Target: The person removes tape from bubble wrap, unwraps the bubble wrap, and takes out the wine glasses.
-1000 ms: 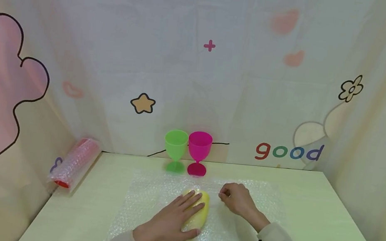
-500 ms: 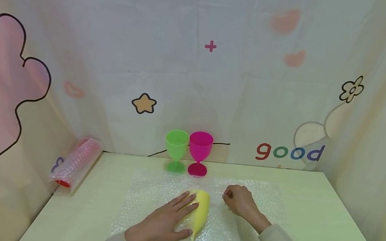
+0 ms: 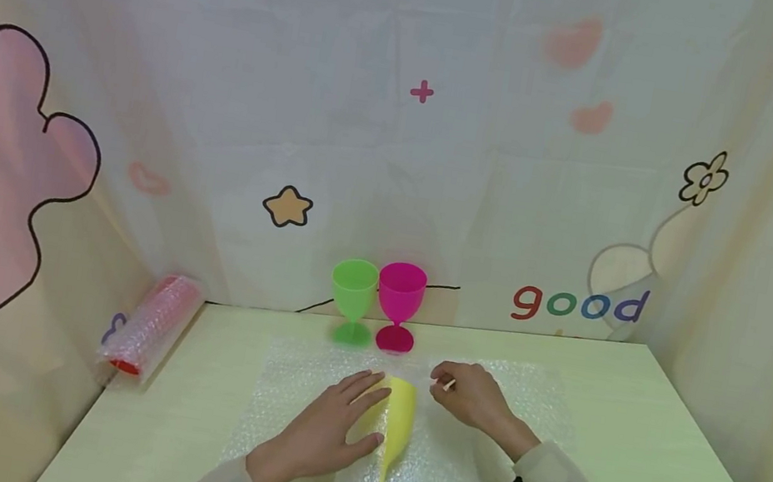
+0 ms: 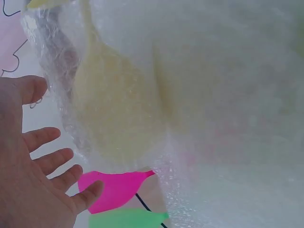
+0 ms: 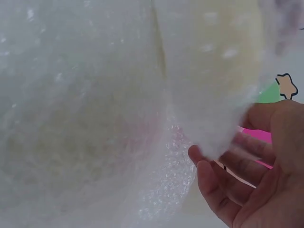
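Note:
A yellow goblet lies on its side on a bubble wrap sheet, its foot toward the near side. In the head view, my left hand overlaps the goblet's left side with fingers spread. The left wrist view shows those fingers straight and apart, beside the wrapped edge. Just right of the goblet's rim, my right hand has bent fingers with a small pale bit showing between them. In the right wrist view, this hand pinches a corner of the bubble wrap between thumb and fingers.
Behind the sheet stand a green goblet and a pink goblet, side by side. A red item rolled in bubble wrap lies at the table's left edge. A printed curtain hangs behind and around the table.
My left hand has slid left, off the middle of the yellow goblet, whose bowl and stem now show more clearly. My right hand shifted slightly right, then back left.

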A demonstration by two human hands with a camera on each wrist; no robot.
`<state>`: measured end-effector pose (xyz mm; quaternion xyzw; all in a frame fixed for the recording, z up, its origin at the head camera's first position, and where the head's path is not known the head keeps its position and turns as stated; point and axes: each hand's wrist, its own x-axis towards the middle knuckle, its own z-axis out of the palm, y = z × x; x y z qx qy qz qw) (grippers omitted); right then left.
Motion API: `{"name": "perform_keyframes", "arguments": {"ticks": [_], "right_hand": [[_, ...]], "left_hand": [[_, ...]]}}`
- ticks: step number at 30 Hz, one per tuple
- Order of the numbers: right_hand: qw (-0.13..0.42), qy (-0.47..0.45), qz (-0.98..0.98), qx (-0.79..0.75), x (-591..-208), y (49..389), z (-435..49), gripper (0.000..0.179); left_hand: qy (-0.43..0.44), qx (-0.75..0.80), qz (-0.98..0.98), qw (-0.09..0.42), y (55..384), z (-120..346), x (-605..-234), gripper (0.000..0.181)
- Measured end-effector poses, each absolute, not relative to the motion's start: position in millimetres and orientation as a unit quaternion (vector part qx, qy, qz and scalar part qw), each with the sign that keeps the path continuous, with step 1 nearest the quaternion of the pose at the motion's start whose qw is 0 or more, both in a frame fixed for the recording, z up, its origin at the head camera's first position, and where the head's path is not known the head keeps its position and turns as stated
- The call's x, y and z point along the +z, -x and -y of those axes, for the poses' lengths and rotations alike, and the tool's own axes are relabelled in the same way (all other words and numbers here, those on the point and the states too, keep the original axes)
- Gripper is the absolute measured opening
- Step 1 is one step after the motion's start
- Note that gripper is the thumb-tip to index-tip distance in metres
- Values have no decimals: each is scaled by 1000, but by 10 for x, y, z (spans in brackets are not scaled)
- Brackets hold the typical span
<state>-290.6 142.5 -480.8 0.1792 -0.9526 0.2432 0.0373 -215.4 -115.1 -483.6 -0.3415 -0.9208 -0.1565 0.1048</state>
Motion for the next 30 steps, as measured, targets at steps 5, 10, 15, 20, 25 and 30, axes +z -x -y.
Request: {"name": "perform_keyframes", "arguments": {"ticks": [5, 10, 15, 20, 25, 30], "right_hand": [[41, -202, 949, 239, -4782, 2915, -1351, 10], [51, -224, 945, 231, -4781, 2914, -1300, 5], [40, -199, 954, 220, -4802, 2931, -1296, 5], [39, -180, 959, 217, -4827, 2946, -1342, 6], [41, -181, 955, 230, -4839, 2951, -1400, 5], [43, -176, 957, 226, -4868, 2967, -1450, 6]], "left_hand": [[344, -138, 925, 82, 2221, 1023, -4793, 65], [334, -105, 935, 45, 2252, 960, -4807, 72], [321, -78, 943, 34, 2253, 1006, -4847, 81], [313, -81, 945, 44, 2250, 1106, -4884, 83], [303, -105, 946, 38, 2240, 1197, -4899, 83], [288, -124, 949, 23, 2223, 1277, -4920, 84]]}}
